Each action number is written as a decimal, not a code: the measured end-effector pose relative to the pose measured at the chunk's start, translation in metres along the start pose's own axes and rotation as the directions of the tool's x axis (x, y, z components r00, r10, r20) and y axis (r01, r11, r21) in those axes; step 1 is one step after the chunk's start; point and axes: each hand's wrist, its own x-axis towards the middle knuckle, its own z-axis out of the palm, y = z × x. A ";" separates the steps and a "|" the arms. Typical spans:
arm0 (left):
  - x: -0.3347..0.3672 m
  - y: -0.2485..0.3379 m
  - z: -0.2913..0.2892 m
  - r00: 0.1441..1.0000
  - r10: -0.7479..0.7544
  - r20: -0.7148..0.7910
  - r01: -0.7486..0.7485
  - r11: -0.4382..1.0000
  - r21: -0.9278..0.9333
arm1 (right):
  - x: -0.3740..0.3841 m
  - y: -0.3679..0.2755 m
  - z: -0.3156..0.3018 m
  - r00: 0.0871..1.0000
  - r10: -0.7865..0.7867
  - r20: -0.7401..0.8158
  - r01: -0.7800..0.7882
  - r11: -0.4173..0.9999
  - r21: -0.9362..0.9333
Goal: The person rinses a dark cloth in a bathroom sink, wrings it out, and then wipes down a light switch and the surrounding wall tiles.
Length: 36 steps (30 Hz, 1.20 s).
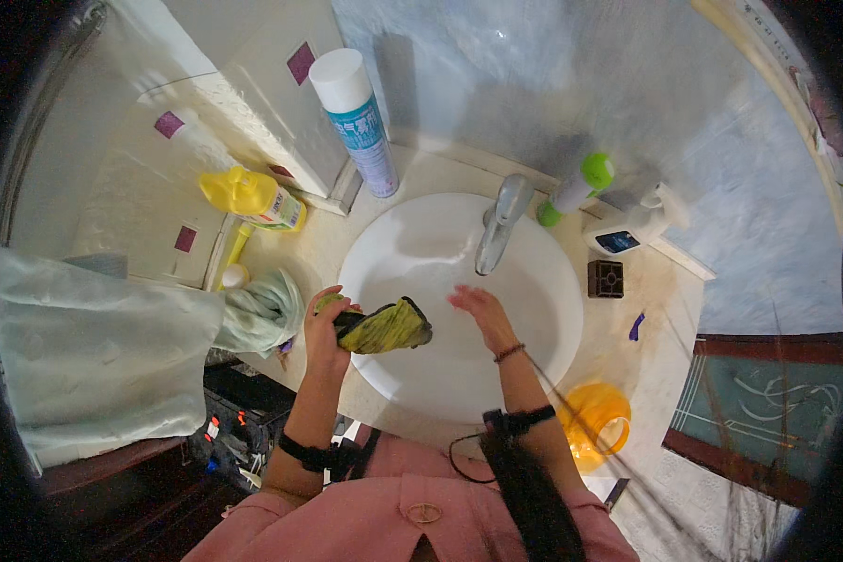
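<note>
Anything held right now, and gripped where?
Left hand holds a bunched yellow-green and black cloth by its left end, the rest extending over the white oval basin; right hand holds nothing.

The left forearm (pixel 305 426) is slanting up from the lower edge, left of centre, and the left hand (pixel 321 335) is gripping. The right forearm (pixel 537 403) is leaning leftward from lower right of centre, while the right hand (pixel 483 317) is hovering mid-frame, its fingers (pixel 463 297) pointing loosely toward the upper left.
</note>
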 end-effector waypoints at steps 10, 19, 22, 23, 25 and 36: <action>0.005 0.004 -0.007 0.998 -0.014 0.068 0.019 0.997 -0.074 | -0.051 -0.136 0.050 0.774 -0.632 0.032 0.407 0.459 -0.790; 0.001 0.004 0.000 0.992 -0.066 0.104 0.081 0.986 -0.145 | -0.062 -0.127 0.061 0.923 -0.385 0.003 -0.040 -0.104 -0.994; -0.008 0.002 0.011 0.993 -0.102 0.057 0.111 0.979 -0.174 | -0.070 -0.080 0.052 0.759 -0.605 0.242 0.404 0.147 -0.903; -0.009 -0.002 0.015 0.992 -0.108 0.071 0.118 0.978 -0.173 | -0.075 -0.065 0.060 0.864 -0.492 0.107 0.448 0.654 -0.610; -0.010 -0.012 0.013 0.981 -0.154 0.118 0.170 0.976 -0.136 | -0.082 -0.045 0.078 0.948 -0.308 0.080 0.315 0.943 -0.104; -0.058 -0.042 0.042 0.841 0.289 0.457 -0.486 0.774 0.406 | -0.083 -0.025 0.068 0.979 0.174 0.104 -0.200 0.758 0.620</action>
